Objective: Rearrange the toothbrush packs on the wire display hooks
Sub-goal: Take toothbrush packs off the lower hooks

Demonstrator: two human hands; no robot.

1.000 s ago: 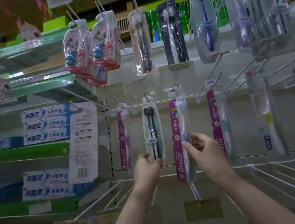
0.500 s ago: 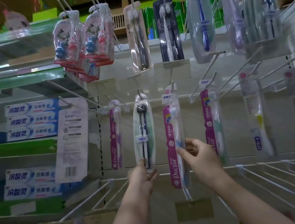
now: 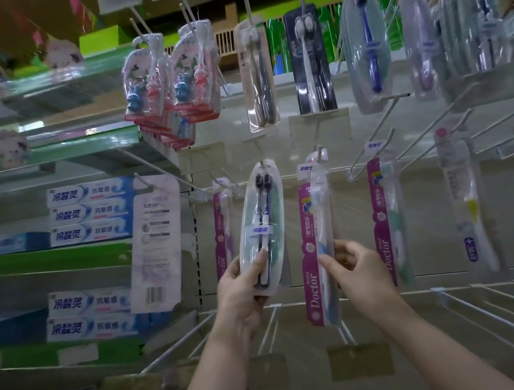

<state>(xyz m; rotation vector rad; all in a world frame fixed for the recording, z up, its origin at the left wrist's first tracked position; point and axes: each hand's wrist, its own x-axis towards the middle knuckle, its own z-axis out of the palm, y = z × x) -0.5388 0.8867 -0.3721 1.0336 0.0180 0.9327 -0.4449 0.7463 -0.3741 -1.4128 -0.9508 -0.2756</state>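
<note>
A clear oval twin toothbrush pack (image 3: 262,224) hangs tilted from a wire hook (image 3: 262,159) in the middle row. My left hand (image 3: 243,291) grips its lower end, thumb across the front. To its right hangs a magenta Doctor toothbrush pack (image 3: 314,253) on its own hook (image 3: 319,152). My right hand (image 3: 357,268) pinches that pack's right edge at mid height. More magenta Doctor packs hang at the left (image 3: 223,235) and right (image 3: 387,220).
The top row holds kids' toothbrush packs (image 3: 168,86), a dark pack (image 3: 309,61) and clear blister packs (image 3: 367,48). Toothpaste boxes (image 3: 87,212) fill shelves at left. Several bare wire hooks (image 3: 510,315) jut out at lower right.
My left hand has risen and now grips the twin pack's bottom, tilting it. My right hand stays on the magenta pack's edge. The camera has tilted upward.
</note>
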